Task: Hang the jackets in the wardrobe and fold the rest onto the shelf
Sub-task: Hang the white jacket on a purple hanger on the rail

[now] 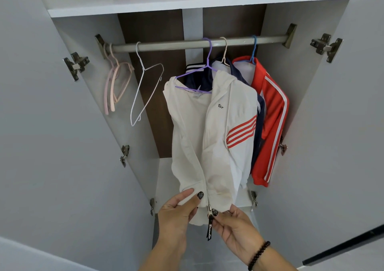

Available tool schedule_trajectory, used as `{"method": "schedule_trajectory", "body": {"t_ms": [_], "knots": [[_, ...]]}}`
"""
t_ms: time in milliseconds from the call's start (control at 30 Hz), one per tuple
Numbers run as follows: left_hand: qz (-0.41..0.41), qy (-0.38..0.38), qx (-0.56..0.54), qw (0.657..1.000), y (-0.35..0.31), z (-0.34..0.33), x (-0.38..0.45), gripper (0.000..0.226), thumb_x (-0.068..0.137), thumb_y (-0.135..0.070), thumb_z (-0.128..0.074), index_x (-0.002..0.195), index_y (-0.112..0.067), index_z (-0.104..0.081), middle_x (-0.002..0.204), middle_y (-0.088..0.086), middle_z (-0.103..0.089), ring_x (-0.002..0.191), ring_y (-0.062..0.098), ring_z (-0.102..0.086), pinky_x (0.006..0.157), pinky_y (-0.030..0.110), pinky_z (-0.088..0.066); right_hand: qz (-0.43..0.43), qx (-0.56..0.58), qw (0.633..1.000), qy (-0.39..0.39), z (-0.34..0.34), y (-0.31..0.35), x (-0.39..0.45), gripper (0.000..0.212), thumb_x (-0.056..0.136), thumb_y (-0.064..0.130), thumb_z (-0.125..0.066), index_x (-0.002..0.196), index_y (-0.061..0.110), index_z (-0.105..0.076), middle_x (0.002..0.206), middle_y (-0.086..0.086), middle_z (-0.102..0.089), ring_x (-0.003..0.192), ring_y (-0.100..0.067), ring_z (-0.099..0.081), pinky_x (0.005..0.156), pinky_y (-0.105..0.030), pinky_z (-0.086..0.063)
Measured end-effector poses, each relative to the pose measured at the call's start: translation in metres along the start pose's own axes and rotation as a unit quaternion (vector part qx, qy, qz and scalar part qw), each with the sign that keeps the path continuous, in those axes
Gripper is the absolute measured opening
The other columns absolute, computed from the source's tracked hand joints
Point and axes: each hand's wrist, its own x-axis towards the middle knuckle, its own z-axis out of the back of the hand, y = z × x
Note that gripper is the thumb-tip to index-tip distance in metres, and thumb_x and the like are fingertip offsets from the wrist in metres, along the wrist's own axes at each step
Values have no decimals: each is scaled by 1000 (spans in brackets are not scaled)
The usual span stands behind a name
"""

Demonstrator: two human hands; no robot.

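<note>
1. We find the white jacket (209, 129) hanging on a purple hanger (199, 77) from the wardrobe rail (187, 44), directly above and ahead of both hands. Its long axis runs top to bottom, collar up at the rail, hem down at the hands; the open front faces us.
2. The left hand (176, 212) grips the left side of the hem, thumb on the front of the cloth and fingers curled behind it.
3. The right hand (232, 223) pinches the zipper slider (209, 209) at the base of the front opening, thumb and forefinger closed on it. A black pull tab (209, 231) hangs straight down from the slider, between the two hands.
4. We cannot tell with certainty whether the two zipper halves are engaged at the slider; the cloth bunches there.
5. Beyond the right hand, further along the rail, a navy jacket (239, 71) hangs just behind the white one, and a red jacket (270, 113) with white stripes hangs beside that, both with long axis vertical.
6. Above and left of the left hand, a bare white wire hanger (145, 90) and a bunch of pink hangers (116, 83) hang on the rail, well apart from the jackets.
7. A white shelf (187, 2) spans the wardrobe above the rail.
8. A black bead bracelet (258, 255) sits on the right wrist.
</note>
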Motion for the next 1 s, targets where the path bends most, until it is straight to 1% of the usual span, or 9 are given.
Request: {"method": "schedule_trajectory", "body": {"t_ms": [133,300,467,600,667,733,800,900,1000], "knots": [[7,3,2,1000,1,-1,1,31,65,-5,-86,94,-9,-77,93,6,-77,70,12,-70,59,18,-55,9,13,1000,5,-1,2,0,43,64,-16,-65,106,-6,-64,96,-25,-70,75,-28,-71,60,-30,-58],[-1,-2,3,1000,1,0,2,23,63,-4,-87,82,-13,-80,93,3,-77,71,11,-72,59,16,-54,10,8,1000,-6,0,0,1,44,65,-14,-65,108,-5,-62,93,-23,-71,73,-27,-71,61,-30,-59],[-4,-8,6,1000,0,0,4,23,62,-6,-88,81,-15,-80,92,3,-77,73,12,-72,62,19,-55,15,13,1000,0,-2,-2,2,39,64,-15,-65,101,-3,-65,90,-22,-71,72,-27,-71,60,-29,-58],[-21,-15,21,999,-2,0,3,23,63,-6,-88,79,-20,-80,78,-2,-75,62,9,-67,59,18,-54,20,18,1000,-3,-6,-2,5,39,66,-14,-64,103,-4,-64,93,-22,-71,74,-27,-71,61,-30,-59],[-35,-26,35,998,0,-1,2,22,64,-5,-87,78,-22,-80,67,-2,-68,57,9,-64,60,20,-55,26,17,999,-8,-7,-2,5,41,67,-13,-64,107,-5,-62,93,-23,-71,75,-27,-71,62,-30,-59],[-47,-40,36,997,1,-1,0,22,65,-5,-87,77,-22,-80,59,0,-60,56,10,-63,60,19,-55,32,10,999,-16,-9,-2,6,42,64,-13,-66,106,-6,-60,83,-21,-69,72,-26,-71,60,-30,-59],[-53,-48,24,997,-1,-2,-2,21,65,-6,-87,78,-22,-80,60,3,-56,56,11,-62,64,20,-56,32,5,999,-22,-11,-3,6,45,63,-13,-67,106,-5,-58,78,-19,-68,68,-25,-70,58,-29,-58],[-58,-45,3,997,-7,-3,-2,21,65,-7,-87,82,-17,-79,68,3,-66,60,10,-66,69,23,-55,32,17,999,-27,-12,-7,6,44,62,-14,-67,104,-4,-59,76,-19,-68,68,-26,-70,58,-29,-58],[-63,-46,0,997,-10,-2,-1,21,68,-4,-85,84,-16,-79,70,-2,-72,63,8,-68,63,17,-55,29,25,999,-26,-12,-9,6,40,63,-15,-65,101,-3,-60,79,-19,-70,68,-26,-71,58,-29,-58]]}}
